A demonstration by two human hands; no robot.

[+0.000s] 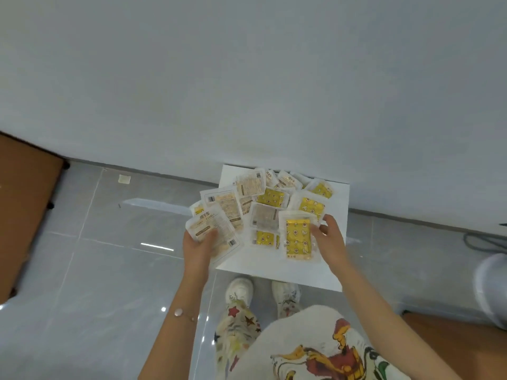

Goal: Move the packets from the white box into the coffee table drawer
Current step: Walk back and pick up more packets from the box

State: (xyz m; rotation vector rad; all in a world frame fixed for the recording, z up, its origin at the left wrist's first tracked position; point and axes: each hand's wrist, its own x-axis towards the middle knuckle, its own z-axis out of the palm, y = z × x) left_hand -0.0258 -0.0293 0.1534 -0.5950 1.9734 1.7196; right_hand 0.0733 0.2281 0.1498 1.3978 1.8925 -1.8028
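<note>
Over the white box, left grip is holding a fan of packets, seemingly batching for one trip; right grip is pinching a yellow packet to add.

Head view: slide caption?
Left hand holds a fan of packets; right hand pinches a yellow packet over the white box.

white box lies on the floor by the wall, strewn with clear packets, some yellow, some label-up. left hand grips a fan of them; right hand pinches one yellow packet.
</note>
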